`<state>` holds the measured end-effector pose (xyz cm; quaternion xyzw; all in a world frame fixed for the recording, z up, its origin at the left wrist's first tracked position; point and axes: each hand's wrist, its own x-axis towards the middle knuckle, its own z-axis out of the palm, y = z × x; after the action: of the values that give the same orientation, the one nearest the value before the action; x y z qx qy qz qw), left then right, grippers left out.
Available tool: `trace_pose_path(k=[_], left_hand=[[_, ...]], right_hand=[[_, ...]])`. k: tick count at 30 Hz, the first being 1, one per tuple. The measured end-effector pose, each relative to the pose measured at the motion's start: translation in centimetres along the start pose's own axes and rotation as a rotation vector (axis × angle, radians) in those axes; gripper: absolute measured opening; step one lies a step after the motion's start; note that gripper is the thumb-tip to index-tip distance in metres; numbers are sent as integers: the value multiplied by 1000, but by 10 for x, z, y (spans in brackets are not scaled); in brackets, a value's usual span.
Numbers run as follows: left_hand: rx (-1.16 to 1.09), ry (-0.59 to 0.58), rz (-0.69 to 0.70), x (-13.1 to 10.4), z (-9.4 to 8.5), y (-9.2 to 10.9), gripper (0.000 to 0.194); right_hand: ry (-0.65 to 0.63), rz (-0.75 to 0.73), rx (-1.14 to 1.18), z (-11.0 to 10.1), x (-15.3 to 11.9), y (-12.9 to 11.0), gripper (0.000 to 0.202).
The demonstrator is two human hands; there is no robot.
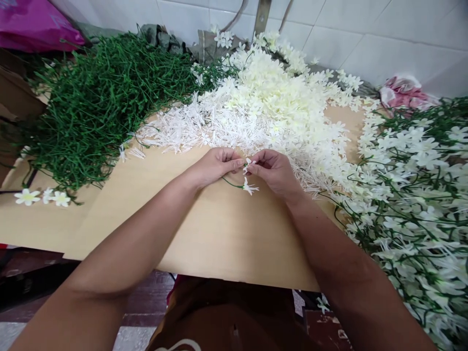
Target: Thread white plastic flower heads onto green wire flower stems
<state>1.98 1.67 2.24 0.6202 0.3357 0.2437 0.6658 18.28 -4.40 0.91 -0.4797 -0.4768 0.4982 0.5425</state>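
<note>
My left hand [216, 165] and my right hand [272, 170] meet over the middle of a tan board [204, 229]. The left hand pinches a thin green stem [232, 184] that curves down to a small white flower head [250, 186]. Between its fingertips the right hand pinches another small white flower piece [248, 163], close to the left fingertips. Just beyond the hands lies a heap of white spiky stamen pieces [204, 124].
A big tangle of bare green stems [98, 102] fills the left. A mound of cream petals [281, 92] lies at the back centre. Finished stems with white flowers [417, 195] pile up on the right. Three loose flowers [42, 197] lie near the left. A tiled wall [365, 34] stands behind.
</note>
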Motion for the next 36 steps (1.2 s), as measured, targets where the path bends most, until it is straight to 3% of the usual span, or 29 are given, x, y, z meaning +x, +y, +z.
trace_pose_path(k=[9,14,19,26,36], left_hand=[[-13,-55,51,2,-3,0,24],[34,22,38,3,1,-2,22],[189,21,49,2,5,0,27],[169,-134,68,1,-1,3,37],[242,-104,111,-1,0,1,31]], right_hand=[[-31,63,82,-2,0,5,38],[-47,57,70,-4,0,6,37],[-16,51,83,-5,1,9,38],[-17,65,115,-5,2,9,38],[9,38,41,-5,1,8,39]])
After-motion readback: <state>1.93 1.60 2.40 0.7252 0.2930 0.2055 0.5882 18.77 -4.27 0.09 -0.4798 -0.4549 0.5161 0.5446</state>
